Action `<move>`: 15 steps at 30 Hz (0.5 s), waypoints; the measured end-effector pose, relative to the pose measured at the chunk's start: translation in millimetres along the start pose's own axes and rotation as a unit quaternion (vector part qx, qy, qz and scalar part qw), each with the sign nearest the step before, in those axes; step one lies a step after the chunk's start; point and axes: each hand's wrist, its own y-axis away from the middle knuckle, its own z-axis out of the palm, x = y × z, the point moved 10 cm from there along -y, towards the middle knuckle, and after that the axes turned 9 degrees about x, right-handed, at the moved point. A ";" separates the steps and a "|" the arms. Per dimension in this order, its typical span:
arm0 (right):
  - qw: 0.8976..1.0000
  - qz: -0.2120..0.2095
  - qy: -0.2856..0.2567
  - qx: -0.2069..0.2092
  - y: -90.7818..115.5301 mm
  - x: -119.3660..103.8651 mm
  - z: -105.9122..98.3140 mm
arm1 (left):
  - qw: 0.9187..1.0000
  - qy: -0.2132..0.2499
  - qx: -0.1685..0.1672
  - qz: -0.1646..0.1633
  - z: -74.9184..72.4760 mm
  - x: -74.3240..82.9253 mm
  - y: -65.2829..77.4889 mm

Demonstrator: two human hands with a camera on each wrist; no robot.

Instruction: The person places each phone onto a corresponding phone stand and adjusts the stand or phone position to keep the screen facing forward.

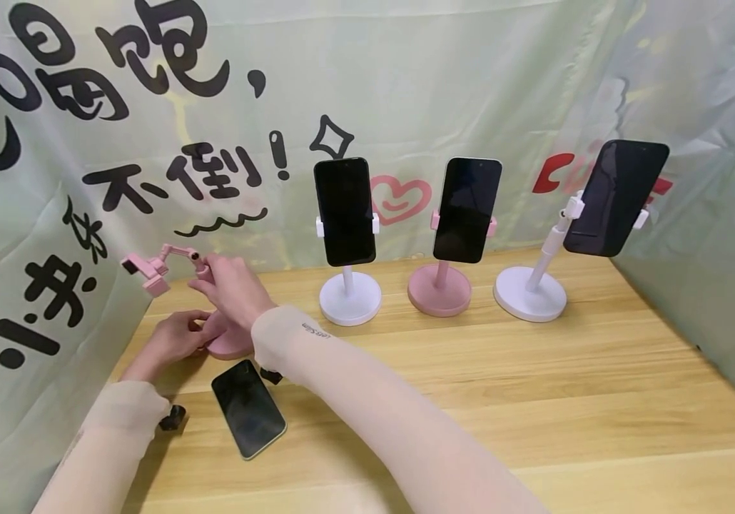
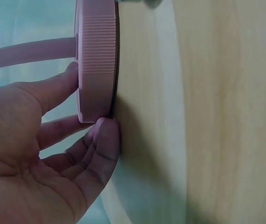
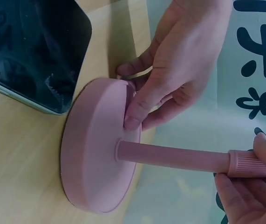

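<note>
At the table's left side stands a pink phone stand (image 1: 229,344), its round base on the wood and its empty clamp (image 1: 152,271) jutting out to the left. My left hand (image 1: 178,337) holds the rim of that base; in the left wrist view the thumb presses the base's upper face (image 2: 95,93) while fingertips sit at its lower edge. Higher up, my right hand (image 1: 237,287) grips the ribbed collar (image 3: 244,163) on the pole (image 3: 174,156) between thumb and fingers. Just in front of the base lies a dark-screened phone (image 1: 248,410), face up.
Along the back stand a white stand (image 1: 350,296), a pink stand (image 1: 439,290) and another white stand (image 1: 530,294), each with an upright phone in its clamp. A printed cloth (image 1: 470,78) hangs behind the wooden table (image 1: 470,400) and along its sides.
</note>
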 end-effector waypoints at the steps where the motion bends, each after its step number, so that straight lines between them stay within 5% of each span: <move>1: 1.000 -0.005 0.002 0.003 0.8 -0.3 -0.8 | 1.000 -0.001 0.001 -0.002 0.4 0.6 0.9; 15: 1.000 -0.025 -0.006 0.005 12.1 10.7 -15.0 | 0.999 0.026 -0.005 -0.042 4.2 2.6 12.9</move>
